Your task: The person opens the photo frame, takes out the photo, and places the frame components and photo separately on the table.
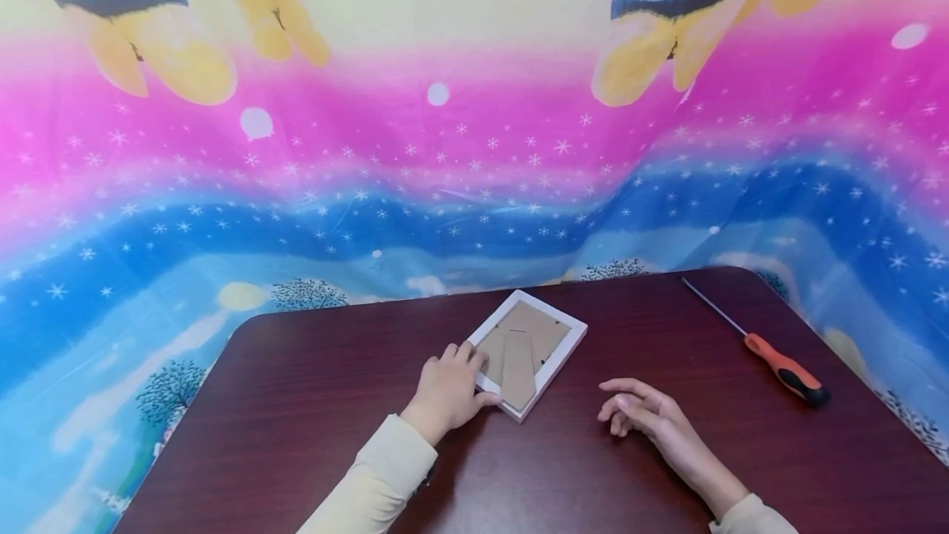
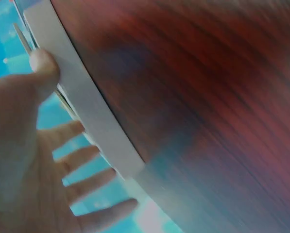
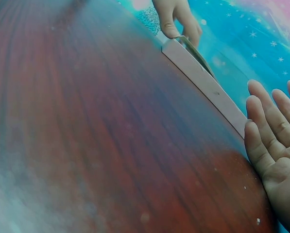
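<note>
A white-bordered picture frame (image 1: pixel 554 367) lies face down on the dark red-brown table, its brown backing board (image 1: pixel 552 332) and easel leg (image 1: pixel 517 373) uppermost. My left hand (image 1: pixel 448 392) is at its left side, fingertips on the border and thumb at the near corner. The left wrist view shows the frame's pale side edge (image 2: pixel 89 97) with the thumb (image 2: pixel 43 65) against it and the fingers spread straight. My right hand (image 1: pixel 656 420) hovers to the right of the frame, fingers loosely bent and holding nothing. In the right wrist view its palm (image 3: pixel 281 155) shows.
A screwdriver (image 1: pixel 782 365) with an orange and black handle lies at the table's right, its shaft pointing to the back edge. Behind the table (image 1: pixel 311 419) hangs a colourful printed cloth (image 1: pixel 445 147) with snowflakes, reaching round both sides.
</note>
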Motion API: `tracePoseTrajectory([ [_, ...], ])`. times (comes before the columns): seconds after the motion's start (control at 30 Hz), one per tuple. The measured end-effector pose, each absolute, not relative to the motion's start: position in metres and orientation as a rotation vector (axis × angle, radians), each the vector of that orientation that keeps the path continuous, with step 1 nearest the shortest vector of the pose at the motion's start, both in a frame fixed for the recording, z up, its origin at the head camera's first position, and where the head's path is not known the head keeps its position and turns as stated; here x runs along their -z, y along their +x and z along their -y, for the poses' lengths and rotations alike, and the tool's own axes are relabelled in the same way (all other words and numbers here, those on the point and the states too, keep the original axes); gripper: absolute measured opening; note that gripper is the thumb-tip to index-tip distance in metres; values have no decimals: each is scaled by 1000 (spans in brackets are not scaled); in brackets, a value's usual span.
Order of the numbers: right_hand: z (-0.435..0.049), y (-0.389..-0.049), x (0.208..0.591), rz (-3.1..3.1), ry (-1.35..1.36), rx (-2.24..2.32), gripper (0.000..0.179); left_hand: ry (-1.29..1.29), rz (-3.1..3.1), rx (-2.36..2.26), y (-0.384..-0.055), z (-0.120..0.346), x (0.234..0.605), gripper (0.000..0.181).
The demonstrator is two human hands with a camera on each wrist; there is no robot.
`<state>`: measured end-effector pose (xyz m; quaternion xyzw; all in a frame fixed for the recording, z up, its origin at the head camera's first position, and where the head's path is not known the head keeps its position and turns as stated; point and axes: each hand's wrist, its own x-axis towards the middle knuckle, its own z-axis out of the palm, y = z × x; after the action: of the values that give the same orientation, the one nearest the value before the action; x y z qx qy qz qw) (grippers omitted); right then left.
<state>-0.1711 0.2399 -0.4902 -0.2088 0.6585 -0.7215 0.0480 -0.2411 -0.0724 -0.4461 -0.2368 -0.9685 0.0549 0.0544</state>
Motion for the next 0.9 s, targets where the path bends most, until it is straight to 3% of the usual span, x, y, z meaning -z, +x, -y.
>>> tracePoseTrajectory([
  [0.9, -240, -171, 488, -2036, -566, 2179, 33, -541, 2739, -518, -214, 22, 448, 80],
])
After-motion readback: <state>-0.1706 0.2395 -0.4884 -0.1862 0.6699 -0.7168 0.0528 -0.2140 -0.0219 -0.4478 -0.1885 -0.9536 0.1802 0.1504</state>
